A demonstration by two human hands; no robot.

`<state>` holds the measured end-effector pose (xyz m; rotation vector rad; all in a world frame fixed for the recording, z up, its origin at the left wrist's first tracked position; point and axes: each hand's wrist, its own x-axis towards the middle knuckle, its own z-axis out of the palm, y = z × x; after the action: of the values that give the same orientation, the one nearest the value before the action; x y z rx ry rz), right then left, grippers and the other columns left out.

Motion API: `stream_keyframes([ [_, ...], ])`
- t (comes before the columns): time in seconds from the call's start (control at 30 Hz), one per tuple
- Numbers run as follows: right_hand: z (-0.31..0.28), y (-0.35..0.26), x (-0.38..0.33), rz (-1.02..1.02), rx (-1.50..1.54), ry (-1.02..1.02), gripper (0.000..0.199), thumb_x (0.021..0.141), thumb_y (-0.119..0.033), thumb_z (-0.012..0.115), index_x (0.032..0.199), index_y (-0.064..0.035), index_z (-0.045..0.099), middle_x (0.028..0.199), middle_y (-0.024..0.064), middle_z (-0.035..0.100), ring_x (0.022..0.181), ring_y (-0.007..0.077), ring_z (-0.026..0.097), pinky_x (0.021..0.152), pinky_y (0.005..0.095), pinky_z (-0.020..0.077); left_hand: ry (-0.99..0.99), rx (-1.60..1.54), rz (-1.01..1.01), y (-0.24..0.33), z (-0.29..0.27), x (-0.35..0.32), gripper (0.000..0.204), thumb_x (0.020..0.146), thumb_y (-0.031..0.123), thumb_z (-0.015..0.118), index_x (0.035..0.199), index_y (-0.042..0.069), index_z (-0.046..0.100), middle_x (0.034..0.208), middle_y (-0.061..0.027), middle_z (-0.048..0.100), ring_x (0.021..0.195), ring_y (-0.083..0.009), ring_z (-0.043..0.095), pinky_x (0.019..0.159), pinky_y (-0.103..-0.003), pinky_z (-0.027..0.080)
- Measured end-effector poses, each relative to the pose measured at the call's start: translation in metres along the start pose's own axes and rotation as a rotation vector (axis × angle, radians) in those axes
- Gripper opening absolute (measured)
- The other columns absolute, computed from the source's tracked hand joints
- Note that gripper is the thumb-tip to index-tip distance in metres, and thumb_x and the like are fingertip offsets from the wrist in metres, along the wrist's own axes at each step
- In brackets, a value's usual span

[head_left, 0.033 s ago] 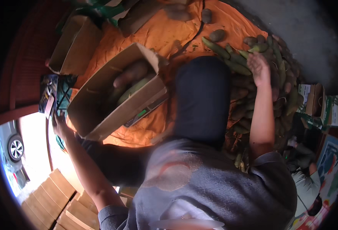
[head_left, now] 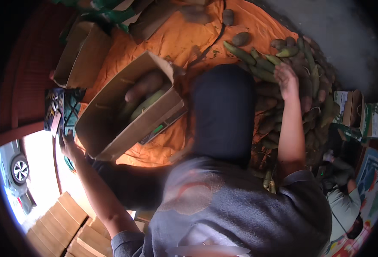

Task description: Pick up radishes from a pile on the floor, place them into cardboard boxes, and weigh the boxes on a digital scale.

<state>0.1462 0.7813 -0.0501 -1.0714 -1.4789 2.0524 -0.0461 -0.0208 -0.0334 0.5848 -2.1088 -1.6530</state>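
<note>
My right hand [head_left: 287, 80] is over the left side of a heap of long green and brown vegetables [head_left: 315, 77], whose exact kind I cannot tell. Its fingers are loosely bent and apart, with nothing visible in them, beside a yellow-green tip. Out to the left, my left hand [head_left: 70, 145] is by the near left corner of an open cardboard box [head_left: 141, 132], close to a dark patterned package [head_left: 54, 105] with a pale pink tag [head_left: 56, 121]. Blur and shadow hide the left fingers. Inside the box lie a reddish-brown vegetable [head_left: 144, 87] and a green one [head_left: 148, 105].
Under the box is a device with a green-lit display [head_left: 157, 129], on an orange sheet [head_left: 201, 32]. Another cardboard box [head_left: 84, 55] stands far left. Stacked cartons [head_left: 54, 218] are at the near left. A co-worker [head_left: 345, 210] sits at right, near a green-and-white carton [head_left: 371, 122].
The whole view has shifted slightly. My right hand stays over the heap and my left by the package; the box and its contents look the same.
</note>
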Motion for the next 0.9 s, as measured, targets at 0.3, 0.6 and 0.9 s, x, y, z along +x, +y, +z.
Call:
stream_keyframes([
  [0.3,-0.103,0.238,0.004,0.274,-0.721,-0.021,0.029,0.089,-0.022,0.061,0.1,0.0032,0.066,0.088,0.0183,0.069,0.085,0.0337,0.066,0.078,0.0474,0.049,0.133,0.179,-0.217,0.001,0.026,-0.015,0.051,0.091,-0.001,0.051,0.142,0.003,0.049,0.138,-0.0233,0.056,0.125,-0.0355,0.057,0.108,-0.041,0.048],
  [0.6,-0.093,0.212,0.073,0.147,-1.078,-0.093,0.036,0.09,-0.019,0.062,0.121,-0.0021,0.065,0.11,0.0214,0.069,0.1,0.0371,0.067,0.088,0.0463,0.0511,0.178,0.309,-0.079,-0.01,0.014,0.005,0.051,0.087,0.002,0.072,0.135,0.002,0.055,0.125,-0.0246,0.062,0.114,-0.0321,0.063,0.103,-0.044,0.051],
  [0.9,-0.187,0.15,0.219,0.413,-1.109,0.523,0.076,0.082,-0.038,0.072,0.142,-0.0027,0.04,0.15,0.02,0.036,0.133,0.0383,0.041,0.108,0.0468,0.0409,-0.12,-0.132,-0.128,-0.001,-0.015,0.063,0.044,0.097,0.026,0.065,0.135,0.006,0.056,0.109,-0.02,0.071,0.105,-0.0288,0.067,0.099,-0.038,0.052],
])
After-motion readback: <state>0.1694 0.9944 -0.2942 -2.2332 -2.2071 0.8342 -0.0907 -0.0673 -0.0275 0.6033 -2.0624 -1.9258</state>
